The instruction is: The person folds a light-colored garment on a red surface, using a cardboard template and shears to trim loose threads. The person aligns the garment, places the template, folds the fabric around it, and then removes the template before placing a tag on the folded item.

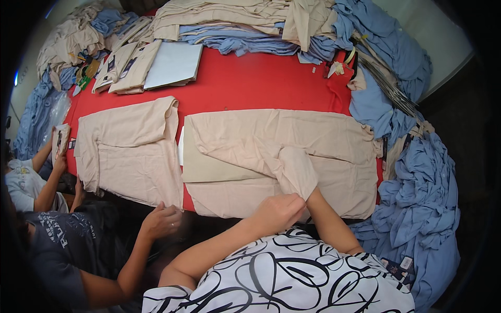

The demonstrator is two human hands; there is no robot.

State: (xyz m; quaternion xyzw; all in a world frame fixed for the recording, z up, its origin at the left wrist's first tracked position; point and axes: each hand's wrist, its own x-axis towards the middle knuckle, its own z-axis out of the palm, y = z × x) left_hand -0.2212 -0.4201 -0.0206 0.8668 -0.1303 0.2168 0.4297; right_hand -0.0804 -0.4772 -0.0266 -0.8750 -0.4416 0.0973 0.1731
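A pale beige garment (pixel 339 148) lies spread across the red table in front of me. My left hand (pixel 282 209) is closed, pinching the edge of a raised tube of its cloth near the table's front. My right forearm (pixel 331 219) runs into that tube (pixel 298 169); the right hand is covered by the fabric, so its fingers do not show. To the left of the tube, the cloth is turned back over a flat tan panel (pixel 222 161); whether that is card or fabric I cannot tell.
Another beige garment (pixel 133 148) lies to the left, beside a co-worker's hand (pixel 160 221). Farther left, another person holds a folded beige piece (pixel 60 141). White sheets (pixel 174 63) and garment stacks (pixel 224 15) line the back. Blue garments (pixel 420 214) heap at the right.
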